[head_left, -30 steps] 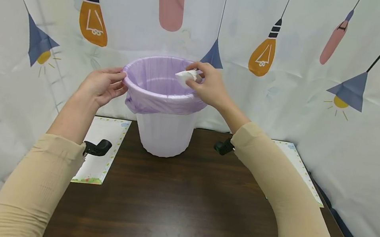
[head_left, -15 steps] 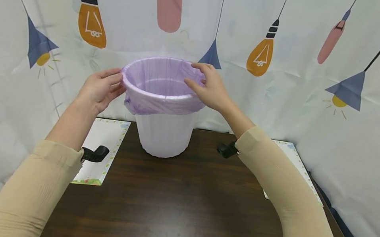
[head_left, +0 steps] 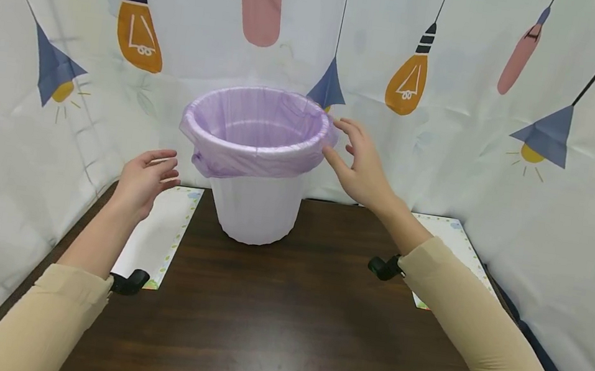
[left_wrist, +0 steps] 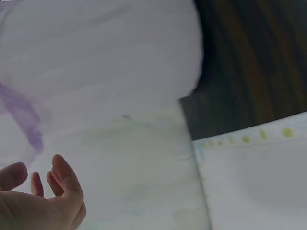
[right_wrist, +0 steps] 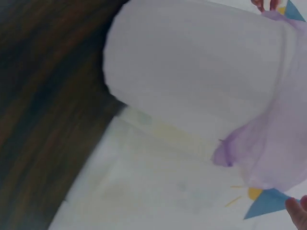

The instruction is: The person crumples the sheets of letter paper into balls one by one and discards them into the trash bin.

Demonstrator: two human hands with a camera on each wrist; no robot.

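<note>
A white trash can [head_left: 255, 208] stands upright on the dark wooden table [head_left: 268, 319], in the head view's middle. Its purple liner bag [head_left: 255, 164] is folded over the rim; the bottom inside is hidden. To its left, my left hand [head_left: 144, 183] is in the air, fingers loosely bent and holding nothing; the left wrist view shows that hand [left_wrist: 45, 199] apart from the can. My right hand [head_left: 362, 163] is beside the rim's right side, thumb and fingers spread, with nothing between them. Whether its fingertips touch the bag, I cannot tell.
White sheets with patterned borders lie on the table, a left sheet [head_left: 161, 233] and a right sheet [head_left: 451, 237] partly behind my forearm. A white curtain [head_left: 464, 163] printed with lamps and bulbs hangs behind and at both sides.
My right hand has let go of the crumpled white tissue, now out of sight, and moved right to outside the rim. My left hand has left the rim, moving down and left.
</note>
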